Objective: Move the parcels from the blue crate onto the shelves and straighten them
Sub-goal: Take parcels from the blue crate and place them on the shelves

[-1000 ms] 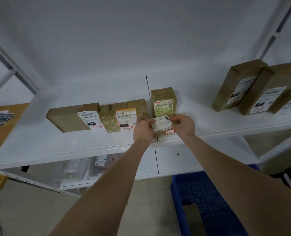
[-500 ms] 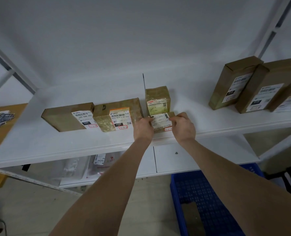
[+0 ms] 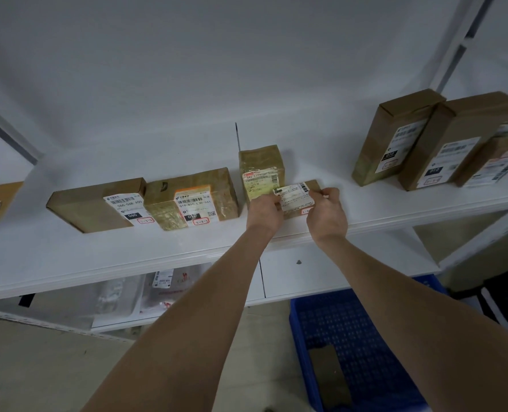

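Blue crate (image 3: 366, 331), one brown parcel (image 3: 331, 379) inside; small parcel (image 3: 294, 199) on shelf (image 3: 128, 251)

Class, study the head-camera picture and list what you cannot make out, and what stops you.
All head view.
- small parcel: its ends covered by the left hand and right hand gripping it.
- rightmost parcel: cut off by the right edge.
- blue crate: partly behind the right forearm, cut by the bottom edge.
- bags below the shelf: blurred, half covered by its front edge.

Left hand (image 3: 264, 210) and right hand (image 3: 326, 214) hold small parcel (image 3: 296, 200) on shelf (image 3: 104, 248)
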